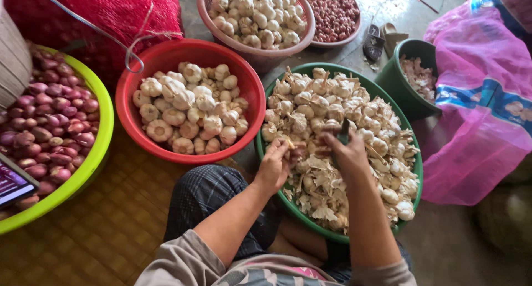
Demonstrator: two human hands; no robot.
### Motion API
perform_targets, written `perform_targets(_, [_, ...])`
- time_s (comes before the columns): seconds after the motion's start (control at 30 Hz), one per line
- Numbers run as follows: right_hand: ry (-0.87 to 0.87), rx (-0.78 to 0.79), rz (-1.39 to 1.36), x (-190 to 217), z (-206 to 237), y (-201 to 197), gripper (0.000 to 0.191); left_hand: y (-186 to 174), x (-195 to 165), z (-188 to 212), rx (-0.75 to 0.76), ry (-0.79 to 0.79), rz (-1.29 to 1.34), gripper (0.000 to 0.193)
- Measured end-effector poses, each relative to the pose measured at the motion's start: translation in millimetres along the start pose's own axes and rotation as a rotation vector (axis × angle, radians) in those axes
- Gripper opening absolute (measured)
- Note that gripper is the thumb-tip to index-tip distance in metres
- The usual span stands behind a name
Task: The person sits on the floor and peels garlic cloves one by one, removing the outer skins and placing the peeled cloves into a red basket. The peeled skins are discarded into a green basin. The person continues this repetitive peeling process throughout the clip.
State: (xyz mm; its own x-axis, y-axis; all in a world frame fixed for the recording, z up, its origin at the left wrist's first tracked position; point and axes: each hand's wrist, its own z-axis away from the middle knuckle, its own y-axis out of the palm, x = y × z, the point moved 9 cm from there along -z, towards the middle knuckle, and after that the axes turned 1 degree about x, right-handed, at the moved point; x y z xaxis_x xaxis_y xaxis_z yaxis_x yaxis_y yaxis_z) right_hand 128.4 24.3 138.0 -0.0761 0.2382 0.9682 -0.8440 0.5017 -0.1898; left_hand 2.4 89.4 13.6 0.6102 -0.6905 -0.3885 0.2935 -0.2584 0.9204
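Garlic bulb (289,146) sits pinched in the left hand (275,165) above the green basin (417,164); the right hand (346,151) grips a small knife (343,134). Best to cut shallow, blade angled away from the fingers.

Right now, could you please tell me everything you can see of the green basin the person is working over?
The green basin is round, wide and shallow, apparently plastic, resting level on the floor in front of the seated person. It is heaped with whole garlic bulbs on its far side and loose papery skins on the near side. The left hand and right hand hover over its near middle. Its left rim sits beside the red basin; whether they touch is unclear.
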Motion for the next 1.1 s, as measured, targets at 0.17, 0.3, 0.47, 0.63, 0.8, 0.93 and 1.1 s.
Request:
perform_targets(0.17, [0.182,0.015,-0.309,-92,38,15,0.034,33,0,10,0.107,-0.014,0.002,0.012])
perform_targets(0.3, [-0.043,-0.067,-0.156,-108,50,32,0.026,35,21,23,0.077,-0.118,-0.154,0.011])
perform_targets(0.47, [0.058,-0.042,-0.064,-95,53,25,0.022,9,18,16,0.001,0.087,-0.33,0.006])
perform_targets(0.63, [0.078,-0.003,0.184,-34,31,16,0.025,-29,4,4,-0.255,0.17,-0.304,0.01])
perform_targets(0.8, [-0.204,0.106,0.193,26,20,31,0.021,-22,4,6,-0.156,0.106,-0.378,0.009])
perform_targets(0.93, [-0.456,0.13,0.652,20,40,45,0.022,-6,8,15,0.039,0.085,-0.555,0.018])
perform_targets(1.1, [0.048,0.125,0.468,-39,52,3,0.013,-6,36,25,0.006,-0.179,-0.584,0.015])
